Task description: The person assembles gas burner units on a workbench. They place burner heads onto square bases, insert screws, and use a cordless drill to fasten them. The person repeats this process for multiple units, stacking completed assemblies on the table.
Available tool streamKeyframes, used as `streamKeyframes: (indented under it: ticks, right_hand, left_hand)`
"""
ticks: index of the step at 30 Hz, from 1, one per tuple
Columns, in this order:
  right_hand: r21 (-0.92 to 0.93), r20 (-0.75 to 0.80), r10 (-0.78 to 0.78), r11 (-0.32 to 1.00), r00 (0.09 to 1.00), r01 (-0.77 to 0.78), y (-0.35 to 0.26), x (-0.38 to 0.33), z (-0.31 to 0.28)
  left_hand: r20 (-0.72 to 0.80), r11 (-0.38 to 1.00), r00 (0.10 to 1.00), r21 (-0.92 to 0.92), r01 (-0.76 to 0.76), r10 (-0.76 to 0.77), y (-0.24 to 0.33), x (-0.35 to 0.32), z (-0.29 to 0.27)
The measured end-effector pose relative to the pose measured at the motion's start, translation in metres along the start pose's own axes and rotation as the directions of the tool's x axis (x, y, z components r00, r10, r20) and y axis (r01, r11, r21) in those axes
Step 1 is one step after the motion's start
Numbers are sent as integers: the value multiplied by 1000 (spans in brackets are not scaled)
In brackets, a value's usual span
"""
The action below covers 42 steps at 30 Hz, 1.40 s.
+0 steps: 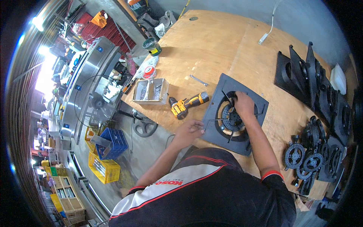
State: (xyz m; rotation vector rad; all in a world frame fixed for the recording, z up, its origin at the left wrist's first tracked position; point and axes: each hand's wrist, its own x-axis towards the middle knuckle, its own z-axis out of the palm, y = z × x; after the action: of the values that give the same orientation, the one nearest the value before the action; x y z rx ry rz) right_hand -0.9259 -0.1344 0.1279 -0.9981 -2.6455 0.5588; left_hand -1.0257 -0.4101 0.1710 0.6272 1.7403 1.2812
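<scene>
A pale wooden tabletop (223,49) fills much of the scene. Near its left edge is a dark green tub (152,48) with a yellow label, and closer in, a round red-and-white item (149,72) beside clear plastic. A white cable (272,26) hangs down the grey wall at the table's far side. At far right is a whitish, bulky object (338,78).

On the left, a fan (97,101) with a wire guard stands before a long row of stainless-steel units (90,56). Below it, a blue crate (119,143) sits close to a yellow crate (106,174). Farther back are red crates (123,39) with an orange cloth-like item (99,19), and, lower left, a light-wood rack (72,204).
</scene>
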Motion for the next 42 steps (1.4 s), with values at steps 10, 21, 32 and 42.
streamKeyframes:
  ticks: [10,21,32,42]
  right_hand:
    - [678,-46,81,735,996,-28,-21,-92,-10]
    - [423,-132,-225,868,965,260,-46,-115,-35]
    - [688,22,15,725,1000,-26,16,-111,-13]
    - [353,107,142,920,984,-171,81,-125,-28]
  left_hand:
    - [-34,992,993,-38,-117,116,20,13,28]
    - [30,875,899,218,-432,437,31,36,73]
    - [-13,863,898,281,-420,441,37,52,54]
    - [155,846,986,532,-38,-53,31,120,15]
